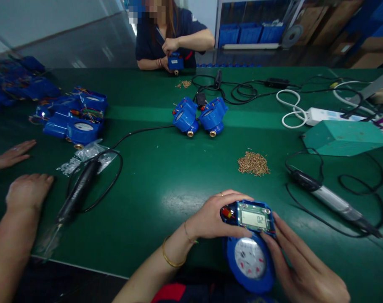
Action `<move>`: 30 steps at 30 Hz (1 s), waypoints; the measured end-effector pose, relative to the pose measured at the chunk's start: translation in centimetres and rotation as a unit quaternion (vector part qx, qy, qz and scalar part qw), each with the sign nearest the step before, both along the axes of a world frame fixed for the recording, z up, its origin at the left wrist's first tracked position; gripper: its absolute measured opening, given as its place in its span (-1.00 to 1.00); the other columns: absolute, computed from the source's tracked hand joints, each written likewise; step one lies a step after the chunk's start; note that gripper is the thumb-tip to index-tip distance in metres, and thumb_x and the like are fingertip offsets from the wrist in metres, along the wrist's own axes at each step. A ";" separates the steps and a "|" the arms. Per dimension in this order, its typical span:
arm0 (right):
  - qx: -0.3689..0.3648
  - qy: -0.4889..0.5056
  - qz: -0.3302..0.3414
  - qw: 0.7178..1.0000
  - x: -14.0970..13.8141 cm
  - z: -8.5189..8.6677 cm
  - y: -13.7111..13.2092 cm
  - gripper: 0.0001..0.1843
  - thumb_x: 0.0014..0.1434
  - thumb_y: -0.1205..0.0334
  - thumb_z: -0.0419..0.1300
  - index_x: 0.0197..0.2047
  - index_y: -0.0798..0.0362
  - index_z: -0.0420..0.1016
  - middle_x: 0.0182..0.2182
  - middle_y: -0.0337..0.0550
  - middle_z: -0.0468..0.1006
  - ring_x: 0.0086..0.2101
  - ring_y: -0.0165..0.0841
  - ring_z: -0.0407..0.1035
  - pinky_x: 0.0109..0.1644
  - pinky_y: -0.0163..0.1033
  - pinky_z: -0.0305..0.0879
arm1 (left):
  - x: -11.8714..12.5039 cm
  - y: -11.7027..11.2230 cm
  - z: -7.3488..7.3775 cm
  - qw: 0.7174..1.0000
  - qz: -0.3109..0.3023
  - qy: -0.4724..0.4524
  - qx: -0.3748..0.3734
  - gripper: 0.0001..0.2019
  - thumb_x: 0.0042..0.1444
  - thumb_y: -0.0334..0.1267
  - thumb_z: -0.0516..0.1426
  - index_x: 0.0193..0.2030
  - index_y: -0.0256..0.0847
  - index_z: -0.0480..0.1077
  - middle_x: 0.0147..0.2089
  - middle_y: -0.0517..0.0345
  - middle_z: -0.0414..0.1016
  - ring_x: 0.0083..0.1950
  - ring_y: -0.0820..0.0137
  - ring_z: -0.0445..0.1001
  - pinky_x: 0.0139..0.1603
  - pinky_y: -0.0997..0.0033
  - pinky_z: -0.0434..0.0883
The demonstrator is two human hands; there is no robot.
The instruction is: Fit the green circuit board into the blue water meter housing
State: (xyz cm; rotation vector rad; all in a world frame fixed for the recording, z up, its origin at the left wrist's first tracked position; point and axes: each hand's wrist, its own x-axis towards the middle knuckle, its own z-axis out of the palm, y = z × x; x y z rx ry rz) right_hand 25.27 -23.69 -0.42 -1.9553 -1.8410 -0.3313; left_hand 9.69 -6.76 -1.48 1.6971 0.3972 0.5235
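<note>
in the head view, holds a blue meter (250, 244) in both hands at the near edge of a green table (141, 206), with screen and dial turned toward the camera. clamps the upper left of the meter with the left hand (215, 216), fingers closed over the top edge, thumb laid along the strip between the lit screen (254, 219) and the round dial (250, 258). closes the right hand (300, 256) on the opposite side, fingers along the right flank, thumb at the corner below the screen. frames the meter between both sets of fingers, leaving the dial uncovered and the screen reading 0.2. cannot tell where the hidden fingertips rest underneath. wears a gold bangle (172, 254) on the left wrist.

faces a heap of screws (254, 163) just beyond the meter, and a pair of meters (185, 120) farther back. at right, shows a silver-and-black screwdriver (336, 204) near a green box (346, 139). at left, shows a black screwdriver (82, 185) beside a plastic bag (98, 153), near a cluster of meters (81, 128). shares the table with a neighbor's hand (29, 189) at far left and, across, a co-worker (187, 23) handling another meter (175, 62).
</note>
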 end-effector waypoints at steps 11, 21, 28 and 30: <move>-0.074 0.335 0.074 0.936 5.5 -0.4 2.1 -0.46 0.21 -0.03 0.34 0.19 0.02 0.49 0.02 -0.07 0.58 -0.13 -0.19 0.57 -0.04 -0.22 0.57 | 0.3 -0.4 0.1 0.999 0.025 0.023 0.031 -0.34 -0.10 -0.16 0.43 0.20 -0.17 0.44 0.06 -0.04 0.58 0.06 0.19 0.56 0.13 0.20 0.46; -0.136 0.603 0.070 0.783 3.6 -1.5 4.0 -0.41 0.14 0.14 0.40 0.22 -0.02 0.43 0.19 0.08 0.42 0.13 -0.11 0.40 0.13 -0.10 0.45 | 0.1 -0.4 0.5 0.999 0.024 0.032 -0.004 -0.31 -0.13 -0.17 0.44 0.20 -0.13 0.43 0.12 -0.02 0.55 0.10 0.15 0.53 0.15 0.14 0.44; -0.142 0.564 0.081 0.809 3.6 -0.5 4.5 -0.46 0.15 0.14 0.38 0.19 -0.04 0.46 0.12 0.04 0.50 0.05 -0.15 0.47 0.02 -0.17 0.52 | -0.2 -0.7 -0.1 0.998 0.039 0.020 -0.044 -0.29 -0.09 -0.14 0.42 0.24 -0.08 0.36 0.14 -0.03 0.52 0.11 0.11 0.51 0.16 0.02 0.42; -0.143 0.559 0.082 0.813 3.6 -0.4 4.3 -0.46 0.16 0.13 0.38 0.20 -0.07 0.45 0.13 0.02 0.49 0.04 -0.18 0.48 0.03 -0.19 0.51 | -0.1 -0.7 -0.3 0.998 0.039 -0.006 -0.051 -0.39 -0.08 -0.15 0.42 0.15 -0.10 0.44 0.09 -0.02 0.54 0.08 0.14 0.52 0.15 0.05 0.43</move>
